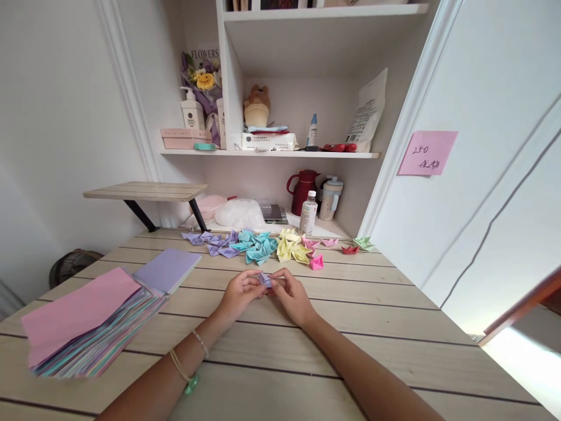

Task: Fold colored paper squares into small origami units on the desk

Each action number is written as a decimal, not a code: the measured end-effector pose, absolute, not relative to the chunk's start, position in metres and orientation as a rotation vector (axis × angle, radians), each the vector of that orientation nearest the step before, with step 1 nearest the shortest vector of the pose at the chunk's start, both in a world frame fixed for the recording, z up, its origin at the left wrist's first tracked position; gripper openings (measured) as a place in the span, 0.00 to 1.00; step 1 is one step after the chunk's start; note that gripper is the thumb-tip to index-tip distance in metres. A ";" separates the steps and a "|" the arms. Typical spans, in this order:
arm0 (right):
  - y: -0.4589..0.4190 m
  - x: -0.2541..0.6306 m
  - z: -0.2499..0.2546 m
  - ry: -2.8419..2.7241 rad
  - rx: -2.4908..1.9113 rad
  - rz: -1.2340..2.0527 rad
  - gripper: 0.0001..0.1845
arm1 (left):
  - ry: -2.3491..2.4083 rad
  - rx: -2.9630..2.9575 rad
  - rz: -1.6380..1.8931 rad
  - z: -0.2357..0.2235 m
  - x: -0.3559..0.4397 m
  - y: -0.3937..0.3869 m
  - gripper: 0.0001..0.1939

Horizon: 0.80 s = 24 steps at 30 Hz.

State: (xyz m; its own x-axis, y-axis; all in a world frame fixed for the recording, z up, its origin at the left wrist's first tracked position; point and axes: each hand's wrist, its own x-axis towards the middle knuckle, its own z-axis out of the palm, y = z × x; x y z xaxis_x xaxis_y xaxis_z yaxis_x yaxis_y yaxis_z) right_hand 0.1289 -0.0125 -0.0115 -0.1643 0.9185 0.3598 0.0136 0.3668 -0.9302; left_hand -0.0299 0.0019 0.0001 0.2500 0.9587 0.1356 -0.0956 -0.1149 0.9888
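Between my two hands, above the middle of the table, is a small folded piece of purple paper [265, 280]. My left hand [242, 287] pinches its left side. My right hand [289, 292] grips its right side, thumb in front. The fingers cover part of the paper, so its full shape is hidden. Just beyond lie folded paper boats in a row: purple ones [223, 244], blue ones [260, 247], yellow ones [291, 247], a bright pink one [317, 262], a red one [350, 249] and a green one [363, 243].
At left lies a thick stack of coloured paper [83, 304], with a pad of purple sheets [167, 269] behind it. A raised wooden stand [146, 190] is at the back left. A bottle [308, 213], a red jug [303, 192] and a tumbler [331, 199] stand under the shelf [272, 154].
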 end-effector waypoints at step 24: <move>-0.012 0.130 -0.012 -1.689 -1.026 0.510 0.09 | 1.021 2.347 1.098 0.009 -0.043 0.000 0.12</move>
